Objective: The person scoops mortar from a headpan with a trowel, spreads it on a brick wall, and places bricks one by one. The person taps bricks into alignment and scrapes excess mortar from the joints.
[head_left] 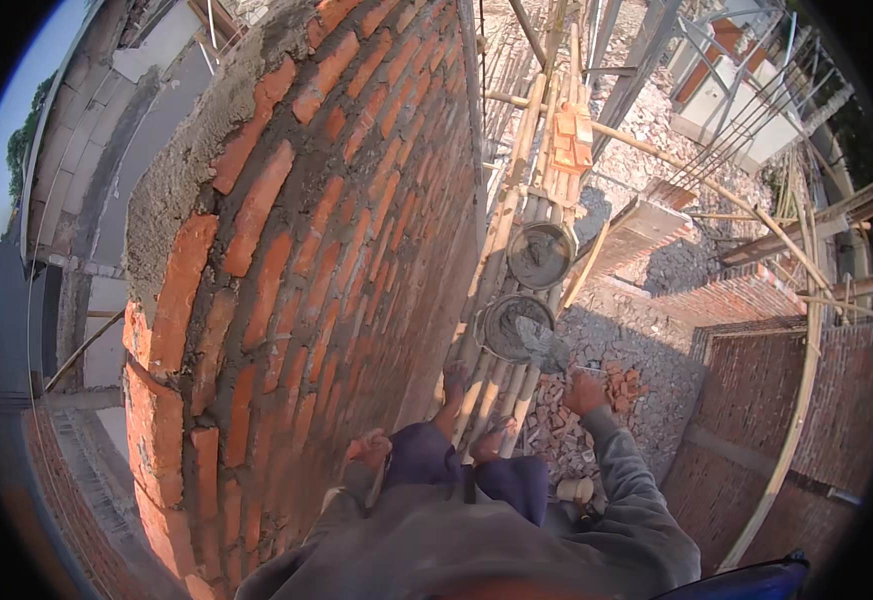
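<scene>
My right hand (584, 392) is closed round the handle of a trowel (548, 350). The trowel's grey, mortar-smeared blade lies over the rim of the nearer mortar bucket (486, 345). Beyond it stands a second bucket (540, 256), also holding wet grey mortar. Beside my left knee, close to the brick wall (296, 290), my left hand (368, 448) has its fingers curled, with nothing visible in them. Rough mortar (191, 165) coats the wall's upper left part and fills the joints between the red bricks.
My bare feet (494, 440) are on a narrow bamboo platform (491, 395) along the wall. A stack of orange bricks (571, 140) sits farther along it. Below on the right lie broken bricks (621, 385) and rubble. Bamboo poles (776, 470) cross the right side.
</scene>
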### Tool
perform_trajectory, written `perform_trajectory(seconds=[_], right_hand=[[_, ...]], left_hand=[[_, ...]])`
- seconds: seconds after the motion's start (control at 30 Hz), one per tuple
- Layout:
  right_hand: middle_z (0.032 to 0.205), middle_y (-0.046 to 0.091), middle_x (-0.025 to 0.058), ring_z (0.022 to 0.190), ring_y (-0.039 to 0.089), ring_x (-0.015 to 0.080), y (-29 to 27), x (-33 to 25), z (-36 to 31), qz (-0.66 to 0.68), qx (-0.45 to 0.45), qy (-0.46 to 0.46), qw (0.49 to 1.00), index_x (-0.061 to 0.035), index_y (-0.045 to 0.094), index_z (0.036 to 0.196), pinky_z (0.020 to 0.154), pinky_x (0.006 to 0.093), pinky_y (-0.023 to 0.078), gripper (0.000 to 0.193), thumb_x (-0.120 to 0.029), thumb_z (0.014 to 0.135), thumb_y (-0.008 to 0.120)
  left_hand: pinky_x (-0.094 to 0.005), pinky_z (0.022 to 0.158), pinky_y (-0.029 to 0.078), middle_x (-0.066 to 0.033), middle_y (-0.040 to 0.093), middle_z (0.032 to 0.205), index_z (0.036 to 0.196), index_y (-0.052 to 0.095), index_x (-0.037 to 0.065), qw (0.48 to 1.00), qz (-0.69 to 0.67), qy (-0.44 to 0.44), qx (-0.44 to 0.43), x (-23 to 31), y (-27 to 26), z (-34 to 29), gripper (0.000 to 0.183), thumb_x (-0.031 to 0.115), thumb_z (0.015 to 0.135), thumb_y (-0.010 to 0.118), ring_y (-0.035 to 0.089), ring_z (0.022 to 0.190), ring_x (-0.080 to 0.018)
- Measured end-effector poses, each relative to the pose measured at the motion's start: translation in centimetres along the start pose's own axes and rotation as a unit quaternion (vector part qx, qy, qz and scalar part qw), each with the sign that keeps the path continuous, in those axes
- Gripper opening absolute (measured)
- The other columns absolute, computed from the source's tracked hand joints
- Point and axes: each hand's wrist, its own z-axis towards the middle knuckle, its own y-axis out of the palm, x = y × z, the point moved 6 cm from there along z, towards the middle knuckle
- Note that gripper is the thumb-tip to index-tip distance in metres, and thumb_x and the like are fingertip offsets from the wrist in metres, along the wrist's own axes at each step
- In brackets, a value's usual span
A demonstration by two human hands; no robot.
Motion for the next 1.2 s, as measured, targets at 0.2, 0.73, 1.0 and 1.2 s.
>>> perform_trajectory(seconds=[0.2, 0.73, 1.0, 1.2], right_hand=[[0.1, 0.078, 0.0183, 0.095, 0.078, 0.039, 10.5, 7.9, 6.9, -0.097, -0.093, 0.096, 0.986, -0.0088, 0.076, 0.106, 0.08, 0.053, 0.063, 0.02, -0.02, 0.092, 0.067], [0.1, 0.079, 0.018, 0.103, 0.078, 0.0365, 29.0, 7.7, 16.4, -0.048, -0.099, 0.044, 0.993, -0.0087, 0.076, 0.104, 0.086, 0.0521, 0.062, 0.018, -0.015, 0.091, 0.065], [0.109, 0.077, 0.0322, 0.104, 0.076, 0.0481, 36.0, 11.6, 16.9, 0.072, -0.069, 0.172, 0.98, 0.0013, 0.075, 0.109, 0.09, 0.0561, 0.061, 0.035, -0.028, 0.092, 0.067], [0.099, 0.077, 0.0289, 0.095, 0.076, 0.0487, 40.9, 14.6, 16.0, 0.162, -0.105, 0.118, 0.974, -0.0021, 0.079, 0.102, 0.085, 0.0572, 0.059, 0.038, -0.037, 0.091, 0.073]], left_hand=[[-0.039, 0.107, 0.055, -0.0178, 0.07, 0.14, 0.161, 0.051, 0.002, 0.993, -0.039, 0.101, -0.049, 7.5, 7.5, 7.5, 0.077, 0.021, 0.094, 0.083, 0.067, 0.129, -0.0241], [-0.054, 0.117, 0.053, -0.0321, 0.042, 0.159, 0.17, 0.034, 0.008, 0.823, 0.549, -0.103, -0.099, 1.8, 19.7, 11.3, 0.113, 0.03, 0.073, 0.088, 0.056, 0.143, -0.0515], [-0.0529, 0.116, 0.054, -0.0321, 0.039, 0.161, 0.169, 0.036, 0.008, 0.808, 0.571, -0.11, -0.092, 1.8, 21.2, 12.0, 0.11, 0.031, 0.075, 0.087, 0.055, 0.144, -0.0526], [-0.0531, 0.114, 0.055, -0.0309, 0.042, 0.157, 0.167, 0.038, 0.007, 0.8, 0.59, -0.079, -0.076, 2.0, 21.7, 12.0, 0.107, 0.031, 0.075, 0.088, 0.056, 0.143, -0.0525]])
